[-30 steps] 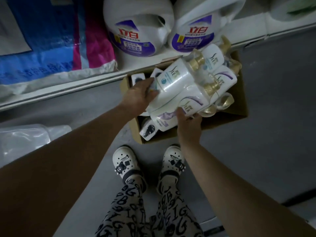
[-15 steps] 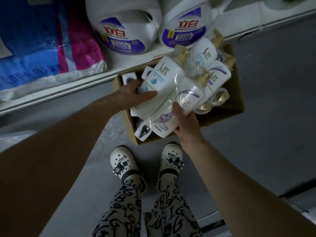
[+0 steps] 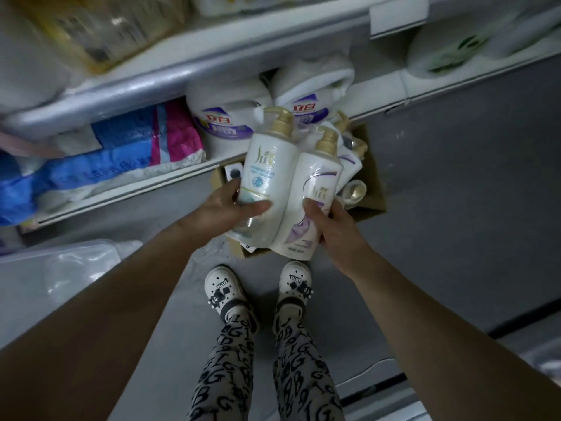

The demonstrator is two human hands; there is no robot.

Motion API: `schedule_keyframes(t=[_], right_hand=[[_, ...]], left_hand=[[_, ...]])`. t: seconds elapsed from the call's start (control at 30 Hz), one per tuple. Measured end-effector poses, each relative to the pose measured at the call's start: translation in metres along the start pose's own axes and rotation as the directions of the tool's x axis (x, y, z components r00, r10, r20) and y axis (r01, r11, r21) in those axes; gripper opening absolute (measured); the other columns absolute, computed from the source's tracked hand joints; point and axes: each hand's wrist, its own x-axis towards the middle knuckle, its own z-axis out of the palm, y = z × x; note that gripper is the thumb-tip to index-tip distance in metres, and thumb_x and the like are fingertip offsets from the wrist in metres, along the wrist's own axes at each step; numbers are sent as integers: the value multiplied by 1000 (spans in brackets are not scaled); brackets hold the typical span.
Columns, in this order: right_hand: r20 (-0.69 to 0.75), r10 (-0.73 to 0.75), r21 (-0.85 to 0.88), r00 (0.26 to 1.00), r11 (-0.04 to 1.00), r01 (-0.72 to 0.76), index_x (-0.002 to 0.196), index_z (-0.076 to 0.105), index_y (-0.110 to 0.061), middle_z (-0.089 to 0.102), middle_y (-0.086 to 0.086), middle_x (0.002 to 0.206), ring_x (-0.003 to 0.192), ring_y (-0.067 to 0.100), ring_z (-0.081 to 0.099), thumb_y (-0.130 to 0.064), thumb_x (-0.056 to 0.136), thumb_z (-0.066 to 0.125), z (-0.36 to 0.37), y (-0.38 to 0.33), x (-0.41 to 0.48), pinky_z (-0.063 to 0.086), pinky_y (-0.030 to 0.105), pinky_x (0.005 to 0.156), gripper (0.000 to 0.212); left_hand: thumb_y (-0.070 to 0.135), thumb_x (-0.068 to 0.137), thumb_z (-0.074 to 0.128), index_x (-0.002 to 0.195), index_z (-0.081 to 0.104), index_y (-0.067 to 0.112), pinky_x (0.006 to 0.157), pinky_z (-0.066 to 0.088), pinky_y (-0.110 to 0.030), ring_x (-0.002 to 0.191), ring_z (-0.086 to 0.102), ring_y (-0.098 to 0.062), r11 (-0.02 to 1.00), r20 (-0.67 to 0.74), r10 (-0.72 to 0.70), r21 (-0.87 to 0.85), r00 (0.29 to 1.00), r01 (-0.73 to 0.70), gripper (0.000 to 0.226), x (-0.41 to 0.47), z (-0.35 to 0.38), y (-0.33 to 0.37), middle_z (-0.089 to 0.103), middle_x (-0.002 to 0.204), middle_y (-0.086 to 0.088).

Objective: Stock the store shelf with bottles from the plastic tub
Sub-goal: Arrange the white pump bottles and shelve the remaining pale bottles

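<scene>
I hold a shrink-wrapped twin pack of white pump bottles point(image 3: 274, 165) with gold pumps upright above a cardboard box point(image 3: 375, 177) on the floor. My left hand point(image 3: 230, 208) grips the left bottle's lower part, thumb across its front. My right hand point(image 3: 328, 220) grips the right bottle with the purple label point(image 3: 315, 183) low down. More white bottles with gold pumps point(image 3: 352, 165) lie in the box behind the pack. The white shelf point(image 3: 188, 74) runs across the top, with a lower shelf edge point(image 3: 136, 189) beneath it.
Two big white detergent jugs point(image 3: 224, 123) and a blue and pink bag point(image 3: 121, 153) fill the bottom shelf. A clear plastic tub point(image 3: 60, 268) sits on the floor at left. My feet in white clogs point(image 3: 224, 287) stand just before the box on the grey floor.
Both hands have lifted the twin pack up out of the box and turned it from lying tilted to upright. The view has tilted up, showing the upper shelf.
</scene>
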Motion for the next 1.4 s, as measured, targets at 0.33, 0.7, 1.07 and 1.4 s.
schedule_keyframes(t=[0.33, 0.7, 1.07, 1.4], right_hand=[[-21, -79, -105, 997, 992, 76, 118, 66, -15, 75, 4, 109, 100, 21, 72, -31, 90, 73, -1, -95, -103, 58, 39, 86, 33], [-3, -217, -70, 976, 974, 216, 120, 60, -17, 74, 4, 111, 97, 20, 73, -31, 88, 75, 1, -181, -216, 59, 42, 84, 38], [47, -400, -54, 915, 914, 402, 117, 61, -18, 73, 8, 111, 97, 23, 73, -39, 76, 83, 10, -247, -301, 58, 46, 91, 51], [121, -565, -65, 816, 816, 575, 122, 59, -17, 74, 8, 110, 89, 18, 74, -28, 87, 76, 26, -321, -352, 56, 27, 65, 40]], left_hand=[[30, 84, 76, 130, 52, 24, 67, 53, -14, 91, 67, 0, 995, -75, 91, -39, 993, -94, 53, -113, 8, 89, 68, 112, 7], [37, 81, 78, 131, 53, 21, 69, 53, -18, 95, 67, -4, 970, -144, 244, 46, 959, -240, 59, -233, 8, 178, 69, 112, 7], [29, 81, 79, 132, 41, 22, 70, 50, -13, 99, 62, -5, 911, -197, 411, 122, 890, -394, 64, -329, -1, 237, 62, 114, 8], [33, 77, 82, 130, 45, 18, 80, 53, -23, 104, 64, -9, 843, -256, 538, 182, 803, -506, 66, -393, -24, 298, 65, 117, 6]])
